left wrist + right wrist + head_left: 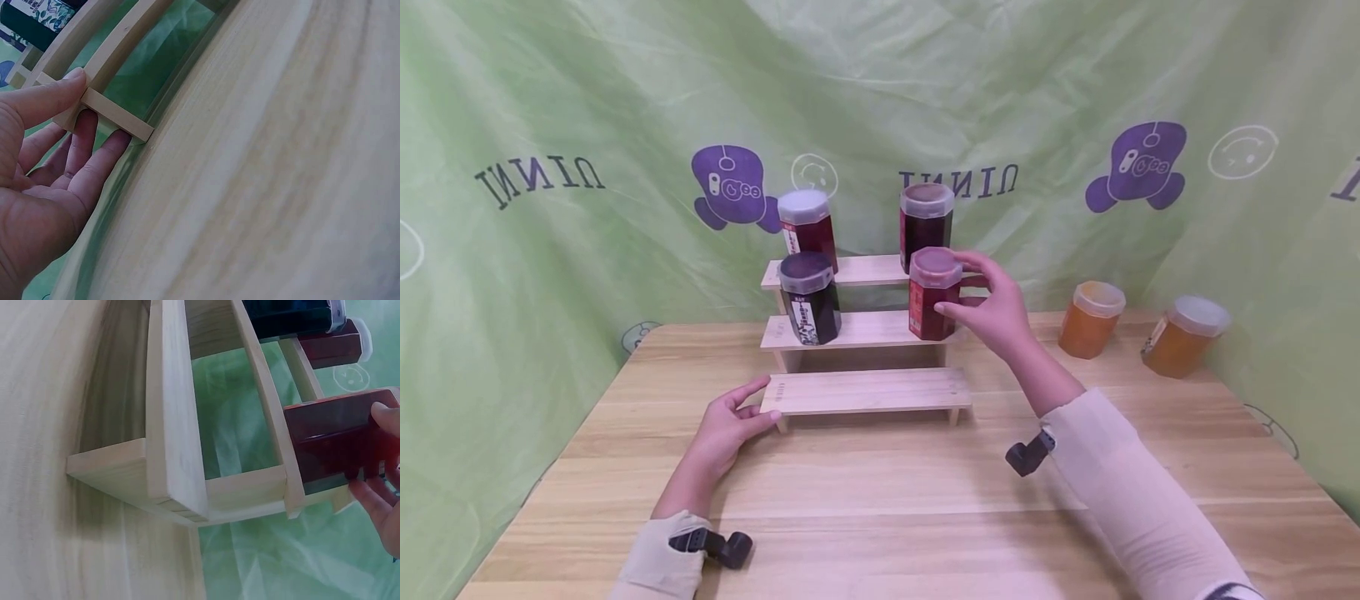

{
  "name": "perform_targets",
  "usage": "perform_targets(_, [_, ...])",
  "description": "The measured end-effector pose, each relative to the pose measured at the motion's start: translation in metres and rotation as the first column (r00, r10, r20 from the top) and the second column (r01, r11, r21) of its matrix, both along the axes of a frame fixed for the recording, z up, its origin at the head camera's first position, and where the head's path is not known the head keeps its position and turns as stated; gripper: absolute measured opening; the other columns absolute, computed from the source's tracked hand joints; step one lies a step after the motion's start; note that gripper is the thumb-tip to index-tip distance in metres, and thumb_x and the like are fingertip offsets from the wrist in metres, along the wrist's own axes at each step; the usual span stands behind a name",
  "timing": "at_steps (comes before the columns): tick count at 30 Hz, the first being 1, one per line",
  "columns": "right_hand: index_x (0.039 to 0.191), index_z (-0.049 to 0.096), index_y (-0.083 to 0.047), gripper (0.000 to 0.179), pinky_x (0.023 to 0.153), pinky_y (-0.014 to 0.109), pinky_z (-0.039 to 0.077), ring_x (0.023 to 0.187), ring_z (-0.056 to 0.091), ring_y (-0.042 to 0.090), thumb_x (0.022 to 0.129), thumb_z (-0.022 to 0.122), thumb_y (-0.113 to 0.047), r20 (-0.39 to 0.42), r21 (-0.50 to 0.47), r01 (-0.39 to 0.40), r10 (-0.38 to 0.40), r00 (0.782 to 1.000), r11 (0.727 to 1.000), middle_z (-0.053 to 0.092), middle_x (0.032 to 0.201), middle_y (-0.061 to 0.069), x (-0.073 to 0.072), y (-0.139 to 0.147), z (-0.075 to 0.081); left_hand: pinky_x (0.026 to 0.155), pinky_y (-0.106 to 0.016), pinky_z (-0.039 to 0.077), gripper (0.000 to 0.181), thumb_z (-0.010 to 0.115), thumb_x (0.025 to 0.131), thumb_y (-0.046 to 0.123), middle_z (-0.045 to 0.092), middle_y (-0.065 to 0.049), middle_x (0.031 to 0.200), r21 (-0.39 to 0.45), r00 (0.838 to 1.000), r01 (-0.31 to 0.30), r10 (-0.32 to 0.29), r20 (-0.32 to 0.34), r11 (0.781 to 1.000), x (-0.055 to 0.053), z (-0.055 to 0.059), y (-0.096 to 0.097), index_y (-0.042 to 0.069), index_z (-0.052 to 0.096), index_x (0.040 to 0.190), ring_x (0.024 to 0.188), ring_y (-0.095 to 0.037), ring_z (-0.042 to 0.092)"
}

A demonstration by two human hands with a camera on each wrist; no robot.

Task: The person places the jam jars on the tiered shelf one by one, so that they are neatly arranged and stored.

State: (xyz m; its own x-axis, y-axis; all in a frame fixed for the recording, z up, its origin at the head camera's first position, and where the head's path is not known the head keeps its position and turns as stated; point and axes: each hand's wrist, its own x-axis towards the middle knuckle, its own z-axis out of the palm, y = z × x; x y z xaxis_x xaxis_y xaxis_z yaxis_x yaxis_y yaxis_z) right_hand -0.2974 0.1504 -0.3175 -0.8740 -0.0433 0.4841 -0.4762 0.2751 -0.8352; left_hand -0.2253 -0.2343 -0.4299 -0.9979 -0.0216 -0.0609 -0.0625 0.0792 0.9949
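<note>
A three-step wooden rack (pixel 865 392) stands on the table. My left hand (pixel 730 425) pinches the left end of its lowest step; in the left wrist view the thumb lies on top and the fingers are below, by the leg. On the right end of the middle step stands a red jar (pixel 934 308) with a clear octagonal lid. My right hand (pixel 996 308) grips this jar from its right side, thumb in front. A dark jar (pixel 816 312) is at the left end of the same step. Another red jar (pixel 815 237) and a dark purple jar (pixel 925 233) occupy the top step.
To the right of the rack, an orange jar (pixel 1088 329) and an amber jar (pixel 1180 346) sit on the wooden table (pixel 880 517). A green printed curtain (pixel 880 100) hangs behind the table and along both sides.
</note>
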Motion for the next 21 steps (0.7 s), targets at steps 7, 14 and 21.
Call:
perform_targets(7, [0.136, 0.053, -0.006, 0.067, 0.089, 0.043, 0.054, 0.113, 0.058, 0.031, 0.076, 0.08, 0.005, -0.004, -0.074, -0.015, 0.014, 1.0, 0.997, 0.056, 0.13, 0.015, 0.006, 0.006, -0.006, 0.063, -0.017, 0.052, 0.072, 0.075, 0.08, -0.007, 0.055, -0.004, 0.085, -0.013, 1.0, -0.003, 0.003, 0.003, 1.0, 0.0, 0.0, 0.0, 0.0, 0.044, 0.144, 0.071, -0.004, 0.056])
perform_targets(14, [0.132, 0.053, -0.001, 0.061, 0.087, 0.034, 0.055, 0.111, 0.058, 0.031, 0.077, 0.08, 0.001, 0.007, -0.085, 0.001, 0.0, 1.0, 0.996, 0.057, 0.128, 0.015, 0.015, 0.013, -0.015, 0.063, -0.017, 0.052, 0.072, 0.075, 0.08, -0.005, 0.053, -0.004, 0.085, -0.025, 1.0, -0.007, 0.008, 0.006, 1.0, 0.0, 0.0, 0.0, 0.001, 0.045, 0.144, 0.071, -0.004, 0.054])
perform_targets(21, [0.129, 0.054, 0.002, 0.055, 0.09, 0.032, 0.053, 0.111, 0.058, 0.03, 0.079, 0.078, 0.002, -0.013, -0.106, -0.033, 0.032, 0.999, 0.994, 0.056, 0.128, 0.015, 0.022, 0.023, -0.025, 0.063, -0.018, 0.053, 0.072, 0.075, 0.08, -0.006, 0.057, -0.002, 0.08, -0.017, 1.0, 0.001, -0.001, -0.001, 1.0, 0.001, 0.001, 0.001, 0.0, 0.043, 0.145, 0.07, -0.004, 0.056])
